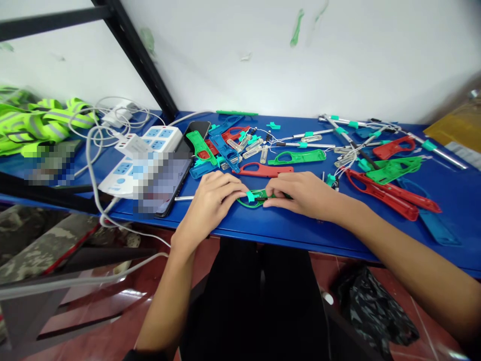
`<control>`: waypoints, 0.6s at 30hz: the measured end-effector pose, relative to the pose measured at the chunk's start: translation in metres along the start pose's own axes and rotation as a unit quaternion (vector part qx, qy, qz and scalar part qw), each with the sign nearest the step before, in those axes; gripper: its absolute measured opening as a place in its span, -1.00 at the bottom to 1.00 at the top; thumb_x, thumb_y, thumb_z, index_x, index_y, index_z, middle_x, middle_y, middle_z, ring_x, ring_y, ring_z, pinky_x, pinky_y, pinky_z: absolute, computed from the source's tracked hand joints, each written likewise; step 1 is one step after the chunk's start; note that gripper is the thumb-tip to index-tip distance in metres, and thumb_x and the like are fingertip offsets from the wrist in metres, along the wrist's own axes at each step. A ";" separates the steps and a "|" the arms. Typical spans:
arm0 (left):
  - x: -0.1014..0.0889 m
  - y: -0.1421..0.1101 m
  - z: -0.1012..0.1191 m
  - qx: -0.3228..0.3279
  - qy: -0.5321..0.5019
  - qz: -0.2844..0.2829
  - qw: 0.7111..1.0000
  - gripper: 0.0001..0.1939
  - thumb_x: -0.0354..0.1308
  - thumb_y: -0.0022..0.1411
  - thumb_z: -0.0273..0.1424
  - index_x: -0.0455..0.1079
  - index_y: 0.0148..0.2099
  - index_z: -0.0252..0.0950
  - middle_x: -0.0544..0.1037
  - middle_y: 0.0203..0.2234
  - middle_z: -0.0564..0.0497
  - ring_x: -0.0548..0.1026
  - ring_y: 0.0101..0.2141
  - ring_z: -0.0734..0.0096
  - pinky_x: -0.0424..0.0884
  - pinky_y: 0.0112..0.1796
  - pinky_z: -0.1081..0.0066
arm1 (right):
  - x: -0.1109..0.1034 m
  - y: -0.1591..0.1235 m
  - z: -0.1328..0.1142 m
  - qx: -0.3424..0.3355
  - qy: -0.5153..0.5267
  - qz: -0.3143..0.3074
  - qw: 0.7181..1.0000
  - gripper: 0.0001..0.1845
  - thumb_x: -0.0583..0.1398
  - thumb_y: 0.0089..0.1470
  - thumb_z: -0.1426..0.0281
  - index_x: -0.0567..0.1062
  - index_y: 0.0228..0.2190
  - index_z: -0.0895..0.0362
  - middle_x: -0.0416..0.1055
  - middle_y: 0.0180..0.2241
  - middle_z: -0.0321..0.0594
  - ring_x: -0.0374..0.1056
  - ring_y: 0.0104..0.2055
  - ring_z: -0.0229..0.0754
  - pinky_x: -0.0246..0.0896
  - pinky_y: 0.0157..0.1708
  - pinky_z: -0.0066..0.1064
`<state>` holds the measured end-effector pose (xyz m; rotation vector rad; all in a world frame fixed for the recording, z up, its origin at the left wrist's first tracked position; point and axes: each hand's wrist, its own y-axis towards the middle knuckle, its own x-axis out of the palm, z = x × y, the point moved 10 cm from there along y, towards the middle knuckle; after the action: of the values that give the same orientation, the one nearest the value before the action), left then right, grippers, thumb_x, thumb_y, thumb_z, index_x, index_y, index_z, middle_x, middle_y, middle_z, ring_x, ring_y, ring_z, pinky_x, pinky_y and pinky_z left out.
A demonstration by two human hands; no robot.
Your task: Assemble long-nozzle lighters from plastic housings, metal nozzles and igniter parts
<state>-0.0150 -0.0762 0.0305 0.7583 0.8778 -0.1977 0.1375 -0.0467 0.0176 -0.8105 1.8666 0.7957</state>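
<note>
The left hand (210, 206) and the right hand (302, 195) are close together near the front edge of the blue table (285, 234). The fingers of both hands are closed and grasp a green plastic loop (244, 202), held over the table between the hands, with a small teal clip (250, 196) on it. Only this piece is in the hands. Many others lie loose further away, like the red plastic handle (263, 170) and the metal rods (349, 124) at far right, and I cannot tell how many are finished. The edge is very near the hands, and there is open table at near right.
</note>
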 end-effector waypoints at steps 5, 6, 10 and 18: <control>0.003 0.000 0.003 0.004 -0.007 -0.016 1.000 -0.84 0.20 0.59 -0.35 0.61 -0.04 -0.18 0.72 -0.14 0.00 0.58 -0.15 0.27 0.29 0.04 0.14 | -0.001 -0.001 -0.002 -0.016 0.013 0.012 1.000 -0.45 0.10 0.50 -0.09 0.57 -0.22 0.10 0.49 -0.40 -0.26 0.35 -0.39 -0.19 0.10 -0.33 -0.38; 0.003 0.000 0.003 0.003 -0.006 -0.018 1.000 -0.84 0.20 0.59 -0.35 0.62 -0.04 -0.18 0.72 -0.14 0.01 0.58 -0.15 0.27 0.29 0.05 0.14 | -0.002 -0.001 -0.003 -0.021 0.017 0.014 1.000 -0.42 0.09 0.50 -0.11 0.57 -0.23 0.10 0.48 -0.40 -0.26 0.35 -0.39 -0.20 0.10 -0.33 -0.38; 0.005 0.002 0.000 -0.007 -0.004 -0.019 1.000 -0.84 0.20 0.59 -0.35 0.62 -0.04 -0.17 0.72 -0.13 0.02 0.59 -0.15 0.28 0.28 0.04 0.14 | -0.001 -0.001 -0.004 -0.026 0.022 0.020 0.999 -0.34 0.03 0.48 -0.18 0.57 -0.24 0.10 0.48 -0.40 -0.25 0.35 -0.38 -0.19 0.11 -0.33 -0.38; 0.007 0.007 0.002 -0.016 0.006 -0.036 0.999 -0.86 0.22 0.57 -0.39 0.62 -0.07 -0.18 0.74 -0.11 0.05 0.56 -0.17 0.28 0.26 0.02 0.15 | 0.004 -0.001 -0.003 -0.029 0.016 0.022 0.999 -0.36 0.02 0.51 -0.15 0.57 -0.24 0.09 0.55 -0.34 -0.20 0.40 -0.32 -0.15 0.13 -0.29 -0.36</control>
<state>-0.0063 -0.0714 0.0300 0.7002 0.9183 -0.2422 0.1351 -0.0504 0.0146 -0.8257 1.9026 0.8719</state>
